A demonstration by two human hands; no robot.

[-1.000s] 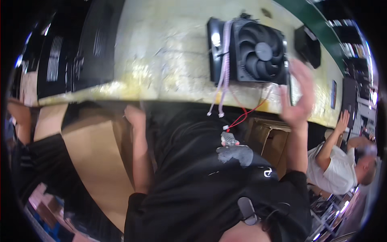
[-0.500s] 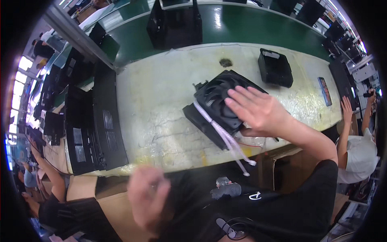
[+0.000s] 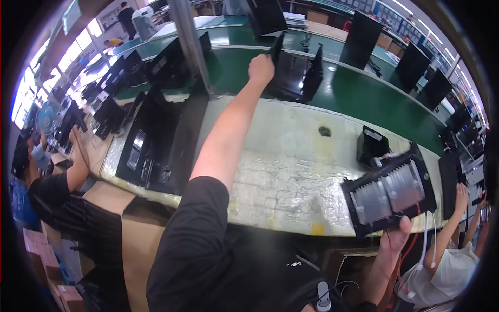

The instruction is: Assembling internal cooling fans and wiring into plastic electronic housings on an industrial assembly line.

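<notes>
My left hand [image 3: 261,68] reaches across to the green conveyor, its fingers closed at the upright side panel of a black open metal case [image 3: 295,78]. The fingertips are partly hidden behind the panel. At the near right, my right hand [image 3: 394,240] grips the lower edge of a fan and heat sink unit [image 3: 387,191], thumb on the near side. The unit is tilted, with its silver fins facing me, so the fan is hidden. Red and white cables [image 3: 425,242] dangle from it beside my wrist.
A black plastic box [image 3: 371,146] stands behind the heat sink unit on the film-covered table [image 3: 280,177]. Black case panels [image 3: 156,140] stand at the table's left. A metal post [image 3: 188,41] rises near the far left corner. Other people work on both sides.
My left hand has gone from near my lap out to the case on the conveyor. My right hand has lifted the fan unit rightward and turned it, fins now showing. The view has shifted.
</notes>
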